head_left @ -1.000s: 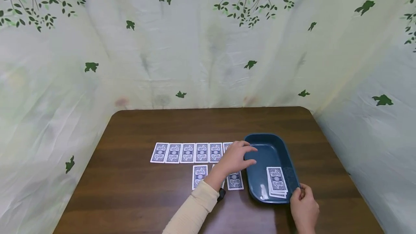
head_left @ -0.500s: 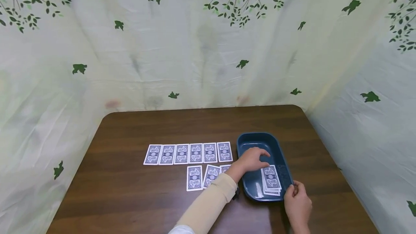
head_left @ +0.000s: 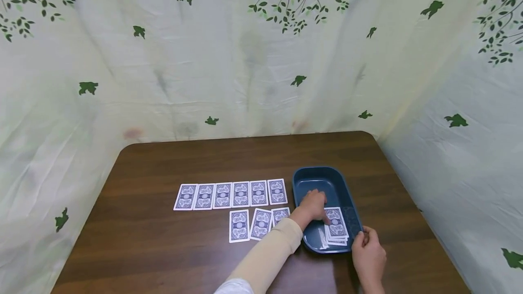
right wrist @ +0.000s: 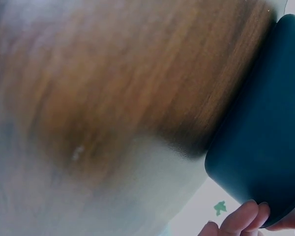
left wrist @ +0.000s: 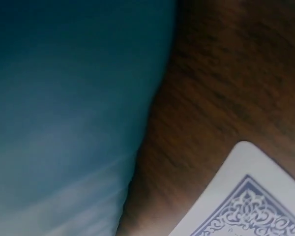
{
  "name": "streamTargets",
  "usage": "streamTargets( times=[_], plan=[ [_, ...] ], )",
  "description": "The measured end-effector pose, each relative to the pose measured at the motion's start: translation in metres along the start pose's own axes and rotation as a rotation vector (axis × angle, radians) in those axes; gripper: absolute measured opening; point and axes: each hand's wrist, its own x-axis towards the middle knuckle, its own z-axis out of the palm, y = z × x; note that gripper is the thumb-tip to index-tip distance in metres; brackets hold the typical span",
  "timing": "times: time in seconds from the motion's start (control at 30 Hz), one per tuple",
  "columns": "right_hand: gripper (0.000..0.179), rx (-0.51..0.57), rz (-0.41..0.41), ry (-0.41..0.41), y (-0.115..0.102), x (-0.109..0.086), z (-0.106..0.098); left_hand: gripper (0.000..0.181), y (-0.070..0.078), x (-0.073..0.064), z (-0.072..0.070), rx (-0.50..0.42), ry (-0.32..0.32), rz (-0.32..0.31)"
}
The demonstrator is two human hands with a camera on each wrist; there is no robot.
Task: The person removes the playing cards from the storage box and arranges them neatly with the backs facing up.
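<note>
A blue tray [head_left: 318,174] stands on the right part of the table, with a small overlapping pile of playing cards [head_left: 337,223], backs up, near its front. My left hand [head_left: 313,207] reaches over the tray's left rim. Its thumb is at the pile's upper left edge, and the other fingers point down into the tray, partly hidden. My right hand [head_left: 369,255] pinches the tray's front right rim. In the right wrist view its fingers [right wrist: 241,219] meet the tray wall [right wrist: 265,123]. The left wrist view shows the tray's blurred side [left wrist: 73,98] beside a card [left wrist: 248,211].
Face-down cards lie left of the tray: a back row [head_left: 240,194] of several, side by side, and a shorter front row [head_left: 239,226] partly behind my left sleeve [head_left: 269,255]. The wooden table [head_left: 143,239] ends at a leaf-printed cloth [head_left: 245,80].
My left hand has moved from the tray's left edge down to the card pile. My right hand stays at the tray's rim. The whole view has shifted slightly.
</note>
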Motion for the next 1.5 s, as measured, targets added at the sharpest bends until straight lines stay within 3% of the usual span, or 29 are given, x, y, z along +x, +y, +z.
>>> streamTargets(
  times=[0.23,0.5,0.87,1.23,1.4,1.5],
  plan=[
    [0.023,0.000,-0.016,0.015,0.001,0.000,0.001,0.039,0.001,0.002,0.003,0.055,-0.021,-0.006],
    [0.022,0.002,-0.023,0.020,0.001,0.000,0.001,0.042,0.000,0.005,0.005,0.061,-0.029,-0.007],
    [0.022,0.011,-0.025,0.021,-0.001,0.000,0.000,0.024,-0.001,0.006,0.000,-0.186,0.020,0.009],
    [0.022,0.014,-0.013,0.013,-0.001,-0.001,0.000,0.010,0.000,0.004,-0.005,-0.269,0.120,0.038],
    [0.022,0.013,0.003,0.001,-0.001,-0.001,0.000,0.008,0.001,-0.004,-0.013,-0.336,0.150,0.064],
    [0.022,0.010,0.008,-0.005,-0.001,-0.001,0.000,0.009,0.000,-0.012,-0.020,-0.452,0.182,0.075]
  ],
)
